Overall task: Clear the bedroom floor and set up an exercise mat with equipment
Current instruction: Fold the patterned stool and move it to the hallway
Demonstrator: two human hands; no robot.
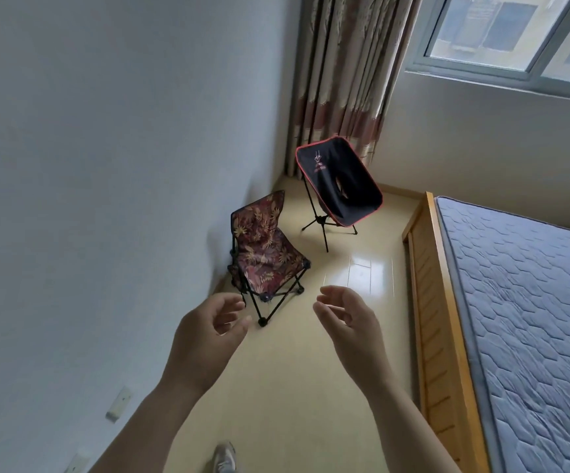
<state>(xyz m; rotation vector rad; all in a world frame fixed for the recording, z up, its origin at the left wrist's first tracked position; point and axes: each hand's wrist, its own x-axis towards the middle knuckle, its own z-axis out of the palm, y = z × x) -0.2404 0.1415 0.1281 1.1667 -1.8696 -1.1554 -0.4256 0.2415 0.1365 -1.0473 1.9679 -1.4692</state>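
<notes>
A small folding camp chair with a dark red leaf pattern (263, 254) stands on the cream tiled floor (294, 387) against the left wall. Behind it, near the corner, a taller black folding chair with red trim (340, 180) stands on thin black legs. My left hand (208, 332) is held out just short of the patterned chair, fingers curled and apart, holding nothing. My right hand (348, 322) hovers beside it over the floor, also empty with fingers apart. No mat or exercise equipment is in view.
A bed with a wooden frame (437, 319) and a blue-grey quilted mattress (529, 319) fills the right side. A patterned curtain (345, 73) hangs in the corner next to a window (516, 32). Wall sockets (118, 404) sit low on the left wall. My shoe (224, 457) shows below.
</notes>
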